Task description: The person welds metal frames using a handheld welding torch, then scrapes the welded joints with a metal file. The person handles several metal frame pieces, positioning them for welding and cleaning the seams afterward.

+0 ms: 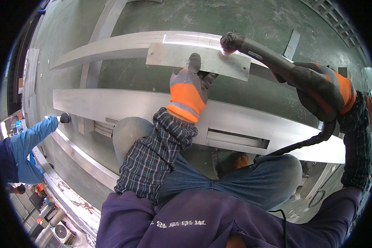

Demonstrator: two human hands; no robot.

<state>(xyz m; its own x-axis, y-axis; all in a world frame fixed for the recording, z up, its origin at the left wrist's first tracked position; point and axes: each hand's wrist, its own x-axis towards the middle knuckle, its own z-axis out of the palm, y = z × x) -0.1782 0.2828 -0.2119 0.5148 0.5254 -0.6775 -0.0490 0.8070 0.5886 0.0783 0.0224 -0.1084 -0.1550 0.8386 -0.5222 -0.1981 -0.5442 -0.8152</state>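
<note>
My left hand (189, 89), in an orange and grey work glove with dark fingertips, grips the near edge of a thin rectangular metal plate (163, 55). The plate lies along a long silvery metal beam (107, 48), partly covering it. My right hand (325, 89), gloved alike, is wrapped round the thick black handle of a welding torch (262, 53). Its dark, bulky head hangs over the plate's far edge, where a pinkish-white glow shows. A black cable (304, 144) runs from the torch down toward my knee.
A second metal beam (103, 100) with a long rectangular slot crosses in front of my knees. More metal lengths lie on the green floor (169, 16). A flat strip (292, 43) lies at far right. At left, another person in blue trousers (33, 136) stands near a long rail.
</note>
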